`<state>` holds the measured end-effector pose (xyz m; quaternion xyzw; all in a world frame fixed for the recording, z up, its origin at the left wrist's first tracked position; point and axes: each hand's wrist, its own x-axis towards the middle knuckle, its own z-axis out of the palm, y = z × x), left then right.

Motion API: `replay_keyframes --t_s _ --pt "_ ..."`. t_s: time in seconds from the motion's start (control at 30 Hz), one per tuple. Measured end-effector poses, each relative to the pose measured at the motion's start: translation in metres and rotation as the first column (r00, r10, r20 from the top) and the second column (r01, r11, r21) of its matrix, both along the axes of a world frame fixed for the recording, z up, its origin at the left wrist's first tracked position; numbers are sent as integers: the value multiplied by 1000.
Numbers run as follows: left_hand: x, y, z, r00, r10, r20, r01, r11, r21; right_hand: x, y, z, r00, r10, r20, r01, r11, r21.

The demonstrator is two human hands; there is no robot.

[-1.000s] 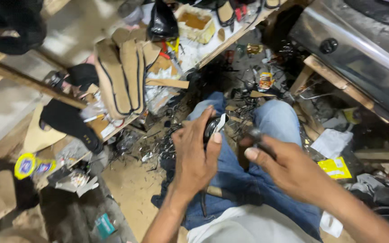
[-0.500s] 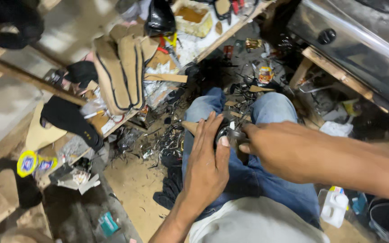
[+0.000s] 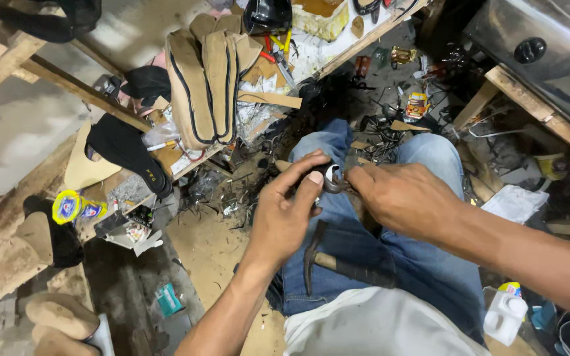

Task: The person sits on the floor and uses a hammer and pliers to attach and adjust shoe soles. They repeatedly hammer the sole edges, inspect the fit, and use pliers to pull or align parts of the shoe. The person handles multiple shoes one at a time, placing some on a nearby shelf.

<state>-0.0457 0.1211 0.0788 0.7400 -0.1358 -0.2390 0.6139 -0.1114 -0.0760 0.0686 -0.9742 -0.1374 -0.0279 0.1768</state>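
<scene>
Resting across the lap on blue jeans, a hammer lies with its dark head pointing toward the knees and its wooden handle running to the person's right. Above it, the left hand is partly closed, thumb and curled fingers pinching a small dark metal piece held over the thighs. The right hand is closed in a loose fist, its fingertips meeting the same piece from the opposite side; what else it grips cannot be told. Beyond the knees, metal scraps cover the floor. Farther left, tan shoe soles lie stacked on a wooden bench.
</scene>
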Motion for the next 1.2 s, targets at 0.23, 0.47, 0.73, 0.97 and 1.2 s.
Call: replay_keyframes --t_s 0.23,0.47,0.73,0.97,1.2 --pt "-11 -5 -23 681 -78 728 -10 993 116 4 -8 28 946 6 -325 64 977 202" --pt "12 7 -13 920 -89 382 43 991 127 14 13 5 943 -136 -303 197 963 182" --pt "12 8 -17 763 -82 641 20 994 104 20 -1 -16 995 23 97 -35 991 126" --pt "23 5 -1 888 -78 453 14 990 143 31 18 -24 939 -150 -308 206 965 159" --pt "24 11 0 941 -35 336 -55 965 255 37 17 -23 963 15 270 -43 994 97"
